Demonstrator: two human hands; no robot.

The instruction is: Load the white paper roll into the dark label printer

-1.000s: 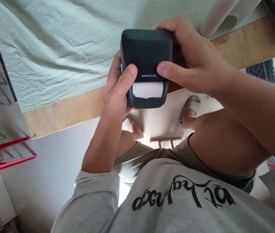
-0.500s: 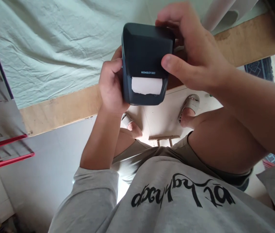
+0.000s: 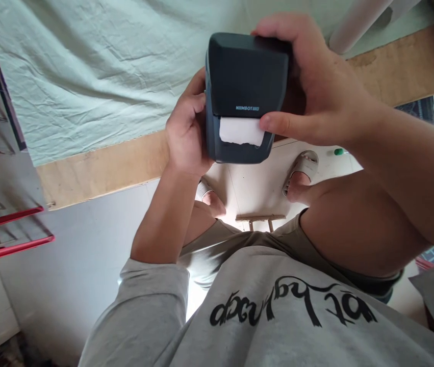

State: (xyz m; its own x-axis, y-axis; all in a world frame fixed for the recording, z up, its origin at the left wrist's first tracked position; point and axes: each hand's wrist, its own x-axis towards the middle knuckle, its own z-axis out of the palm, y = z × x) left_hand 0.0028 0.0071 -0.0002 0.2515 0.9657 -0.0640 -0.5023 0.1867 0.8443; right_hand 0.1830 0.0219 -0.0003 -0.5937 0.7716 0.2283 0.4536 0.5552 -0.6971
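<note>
A dark label printer (image 3: 248, 76) marked NIIMBOT is held up in front of me, above the edge of the cloth-covered surface. White label paper (image 3: 240, 131) with a ragged lower edge sticks out of its front slot. My left hand (image 3: 189, 127) grips the printer's left side, with some fingers hidden behind it. My right hand (image 3: 316, 86) is wrapped around the right side. Its thumb rests at the lid's lower edge, beside the paper's upper right corner, and its other fingers reach behind the top corner.
Pale green cloth (image 3: 105, 76) covers the surface ahead, bordered by a wooden edge (image 3: 105, 171). A red-framed rack (image 3: 18, 247) stands at the left. A pale cylinder (image 3: 358, 25) is at the upper right. Below are my slippered feet and a small wooden stool (image 3: 260, 218).
The printer and both hands have shifted slightly right in view. My right thumb has slid down from the lid's side to its lower edge by the paper.
</note>
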